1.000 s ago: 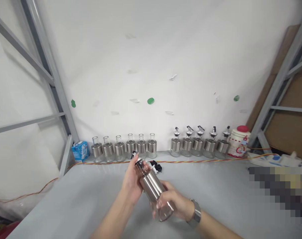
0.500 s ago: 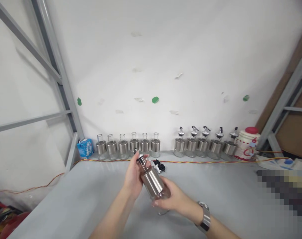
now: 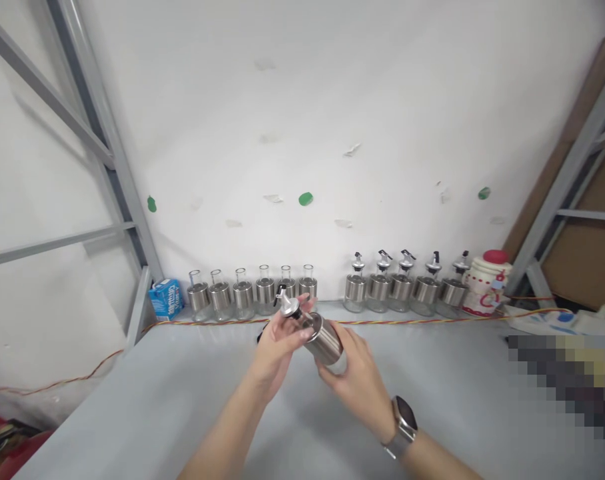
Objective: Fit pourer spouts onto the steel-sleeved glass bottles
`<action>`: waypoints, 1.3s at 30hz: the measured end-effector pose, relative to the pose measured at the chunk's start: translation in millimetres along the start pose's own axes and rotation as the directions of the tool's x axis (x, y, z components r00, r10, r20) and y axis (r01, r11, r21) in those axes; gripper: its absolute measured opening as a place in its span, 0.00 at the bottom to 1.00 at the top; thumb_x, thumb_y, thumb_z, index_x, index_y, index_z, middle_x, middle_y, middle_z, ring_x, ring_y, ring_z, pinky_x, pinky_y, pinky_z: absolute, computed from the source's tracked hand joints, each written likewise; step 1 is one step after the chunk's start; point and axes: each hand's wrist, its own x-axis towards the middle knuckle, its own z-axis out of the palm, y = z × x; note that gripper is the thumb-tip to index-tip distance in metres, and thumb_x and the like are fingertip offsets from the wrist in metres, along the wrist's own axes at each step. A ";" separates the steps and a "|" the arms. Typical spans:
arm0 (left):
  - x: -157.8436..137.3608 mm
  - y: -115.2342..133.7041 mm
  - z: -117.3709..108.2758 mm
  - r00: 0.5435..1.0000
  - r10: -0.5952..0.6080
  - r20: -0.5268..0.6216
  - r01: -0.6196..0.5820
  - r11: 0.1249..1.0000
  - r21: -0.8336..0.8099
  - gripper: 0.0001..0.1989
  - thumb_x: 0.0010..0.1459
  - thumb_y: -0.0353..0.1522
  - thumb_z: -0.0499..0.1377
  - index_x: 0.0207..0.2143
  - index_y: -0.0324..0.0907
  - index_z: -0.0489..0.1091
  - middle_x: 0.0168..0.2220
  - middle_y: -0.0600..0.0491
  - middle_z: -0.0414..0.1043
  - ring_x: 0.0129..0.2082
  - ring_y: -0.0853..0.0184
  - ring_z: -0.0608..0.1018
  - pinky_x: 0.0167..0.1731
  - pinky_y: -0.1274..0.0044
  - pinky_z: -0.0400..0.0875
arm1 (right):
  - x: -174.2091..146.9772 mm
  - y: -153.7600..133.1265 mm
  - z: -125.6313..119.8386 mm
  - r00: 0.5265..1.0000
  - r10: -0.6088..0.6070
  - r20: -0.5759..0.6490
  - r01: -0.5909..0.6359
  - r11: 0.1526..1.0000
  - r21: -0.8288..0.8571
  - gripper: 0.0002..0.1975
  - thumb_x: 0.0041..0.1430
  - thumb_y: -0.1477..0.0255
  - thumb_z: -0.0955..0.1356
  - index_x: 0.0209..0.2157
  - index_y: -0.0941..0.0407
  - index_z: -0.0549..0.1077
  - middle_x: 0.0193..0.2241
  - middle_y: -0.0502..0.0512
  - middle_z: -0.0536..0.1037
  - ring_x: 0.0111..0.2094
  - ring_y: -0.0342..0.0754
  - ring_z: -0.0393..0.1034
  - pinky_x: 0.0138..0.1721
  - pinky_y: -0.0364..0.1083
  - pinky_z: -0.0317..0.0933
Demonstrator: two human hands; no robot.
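Observation:
A glass oil bottle (image 3: pixel 325 339) with a brushed steel sleeve is held tilted above the table, its top leaning up and to the left. A silver pourer cap (image 3: pixel 289 305) with a black spout sits on its neck. My right hand (image 3: pixel 360 380), with a watch on the wrist, wraps round the lower body. At the neck, just below the cap, my left hand (image 3: pixel 274 350) has its thumb in front and its fingers behind. Part of a small black piece (image 3: pixel 260 337) peeks out beside the left hand; the hand hides what else lies there.
Several capless bottles (image 3: pixel 220 293) stand along the wall at left. Several capped bottles (image 3: pixel 401 288) stand at right, beside a white jar with a red lid (image 3: pixel 486 283). A blue carton (image 3: pixel 165 300) is at far left. A twisted cable (image 3: pixel 382 323) crosses the grey table (image 3: pixel 147 400).
The bottle has been raised and tipped so its cap faces me more. My right hand has moved up with it; my left thumb now lies across the neck.

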 end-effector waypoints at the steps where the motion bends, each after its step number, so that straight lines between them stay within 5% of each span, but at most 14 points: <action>1: -0.6 -0.3 0.3 1.000 -0.002 -0.001 0.002 0.999 0.037 0.26 0.40 0.27 0.64 0.45 0.42 0.66 0.49 0.47 0.67 0.51 0.60 0.65 0.46 0.75 0.60 | 0.6 -0.7 -1.1 0.993 0.068 0.100 -0.082 0.986 0.148 0.27 0.42 0.75 0.67 0.48 0.54 0.60 0.43 0.57 0.69 0.44 0.54 0.62 0.46 0.54 0.54; 3: -2.1 -1.0 0.4 0.999 -0.039 -0.002 0.039 0.995 0.092 0.24 0.42 0.28 0.63 0.45 0.42 0.66 0.45 0.46 0.70 0.45 0.62 0.70 0.37 0.78 0.65 | -0.1 -2.2 -2.4 0.892 0.129 0.434 -0.339 0.824 0.453 0.25 0.39 0.73 0.67 0.44 0.57 0.62 0.35 0.56 0.72 0.36 0.53 0.67 0.40 0.53 0.59; 5: -3.4 -2.0 0.0 0.995 -0.096 0.003 0.095 0.988 0.119 0.19 0.47 0.33 0.60 0.44 0.40 0.67 0.42 0.44 0.72 0.34 0.64 0.73 0.22 0.81 0.64 | -2.7 -4.0 -2.6 0.698 0.008 0.716 -0.607 0.538 0.585 0.23 0.38 0.70 0.66 0.41 0.60 0.64 0.27 0.54 0.73 0.28 0.51 0.69 0.34 0.53 0.61; 6: -3.9 -2.5 -0.5 0.993 -0.122 -0.003 0.121 0.984 0.132 0.19 0.48 0.36 0.59 0.43 0.39 0.68 0.40 0.43 0.72 0.29 0.65 0.74 0.16 0.82 0.60 | -4.1 -5.5 -2.4 0.624 -0.068 0.778 -0.692 0.415 0.591 0.23 0.38 0.68 0.65 0.41 0.60 0.64 0.25 0.54 0.73 0.25 0.51 0.70 0.34 0.54 0.60; 8: -4.2 -3.9 -1.7 0.988 -0.144 -0.058 0.151 0.975 0.164 0.18 0.47 0.38 0.59 0.40 0.39 0.70 0.38 0.43 0.73 0.24 0.67 0.73 0.13 0.82 0.56 | -6.2 -10.3 -2.0 0.561 -0.147 0.815 -0.767 0.279 0.578 0.25 0.39 0.66 0.65 0.42 0.60 0.63 0.27 0.57 0.73 0.28 0.53 0.71 0.37 0.56 0.59; 10: -4.0 -6.5 -2.9 0.984 -0.087 -0.155 0.123 0.962 0.243 0.16 0.45 0.38 0.61 0.35 0.38 0.71 0.34 0.45 0.75 0.24 0.66 0.73 0.16 0.82 0.59 | -6.5 -16.3 -1.2 0.582 -0.106 0.806 -0.745 0.326 0.581 0.27 0.40 0.67 0.67 0.45 0.59 0.61 0.35 0.61 0.73 0.35 0.55 0.70 0.39 0.56 0.58; 14: -4.2 -16.3 -2.7 0.941 0.205 -0.270 -0.035 0.852 0.522 0.11 0.38 0.35 0.65 0.25 0.38 0.72 0.24 0.51 0.73 0.25 0.66 0.73 0.24 0.80 0.63 | -5.5 -20.8 4.1 0.831 0.104 0.547 -0.442 0.720 0.535 0.35 0.34 0.75 0.72 0.47 0.54 0.59 0.44 0.57 0.67 0.44 0.51 0.63 0.44 0.51 0.56; 16: -5.3 -20.3 -1.0 0.931 0.260 -0.256 -0.054 0.792 0.608 0.10 0.37 0.35 0.65 0.23 0.39 0.71 0.22 0.54 0.72 0.24 0.67 0.72 0.25 0.80 0.63 | -6.5 -19.0 7.0 0.878 0.158 0.451 -0.385 0.793 0.472 0.33 0.33 0.79 0.70 0.45 0.54 0.61 0.39 0.54 0.70 0.38 0.49 0.64 0.39 0.48 0.59; 18: -6.0 -21.2 0.8 0.944 0.235 -0.232 -0.045 0.787 0.615 0.09 0.40 0.36 0.63 0.25 0.39 0.71 0.23 0.53 0.73 0.25 0.66 0.73 0.26 0.79 0.64 | -8.1 -17.9 7.5 0.818 0.196 0.541 -0.491 0.727 0.479 0.29 0.32 0.82 0.67 0.42 0.56 0.62 0.29 0.50 0.72 0.29 0.46 0.66 0.30 0.45 0.60; 21: -5.2 -17.9 1.6 0.959 0.185 -0.216 -0.043 0.847 0.530 0.11 0.44 0.35 0.62 0.30 0.39 0.70 0.27 0.50 0.74 0.29 0.64 0.74 0.28 0.78 0.64 | -9.6 -20.1 3.1 0.661 0.153 0.735 -0.706 0.458 0.540 0.25 0.31 0.80 0.62 0.39 0.58 0.63 0.20 0.49 0.71 0.22 0.46 0.66 0.24 0.46 0.61; 24: -3.1 -15.0 -0.1 0.950 0.200 -0.242 -0.080 0.900 0.428 0.16 0.41 0.33 0.64 0.35 0.40 0.68 0.31 0.49 0.73 0.31 0.64 0.74 0.30 0.78 0.65 | -9.3 -23.6 -2.7 0.629 0.112 0.770 -0.758 0.309 0.574 0.27 0.29 0.79 0.60 0.39 0.57 0.63 0.20 0.50 0.72 0.21 0.48 0.68 0.25 0.49 0.62; 32: -4.3 -5.0 1.1 0.970 0.212 -0.118 -0.121 0.842 0.525 0.13 0.40 0.31 0.64 0.32 0.40 0.70 0.31 0.50 0.72 0.31 0.65 0.73 0.32 0.79 0.64 | -9.4 -29.2 -6.5 0.580 0.084 0.810 -0.748 0.449 0.489 0.24 0.30 0.81 0.62 0.37 0.59 0.64 0.21 0.50 0.73 0.22 0.46 0.68 0.23 0.44 0.62; 39: -4.8 -9.4 -2.0 0.917 0.343 -0.204 -0.146 0.765 0.627 0.07 0.41 0.34 0.63 0.22 0.39 0.69 0.19 0.55 0.68 0.21 0.70 0.69 0.25 0.80 0.62 | -13.8 -36.5 -4.6 0.591 0.029 0.806 -0.731 0.444 0.519 0.21 0.28 0.81 0.61 0.32 0.59 0.65 0.20 0.50 0.74 0.21 0.46 0.68 0.20 0.41 0.60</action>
